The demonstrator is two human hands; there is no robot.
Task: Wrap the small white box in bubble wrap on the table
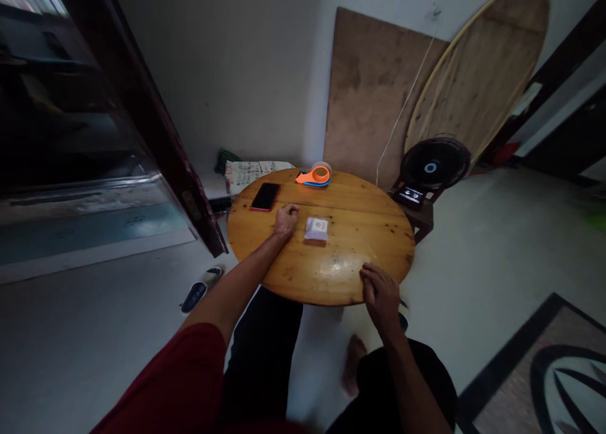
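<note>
My left hand (286,219) rests on the round wooden table (345,197), its fingers curled together, just left of a small wrapped packet (317,229) with a pale label. At the table's front right edge lies my right hand (380,289), fingers bent and drawn together; whether anything is inside either hand is hidden. A black phone with a red edge (265,197) lies behind and left of my left hand. Near the back edge is an orange and blue tape dispenser (315,174) with a roll of tape. Neither hand touches the packet.
Behind the table, a brown board (369,93) and a large round wooden top (483,67) lean on the wall. A black fan (434,162) stands on a small stool at the right. Slippers (194,297) lie on the floor at the left.
</note>
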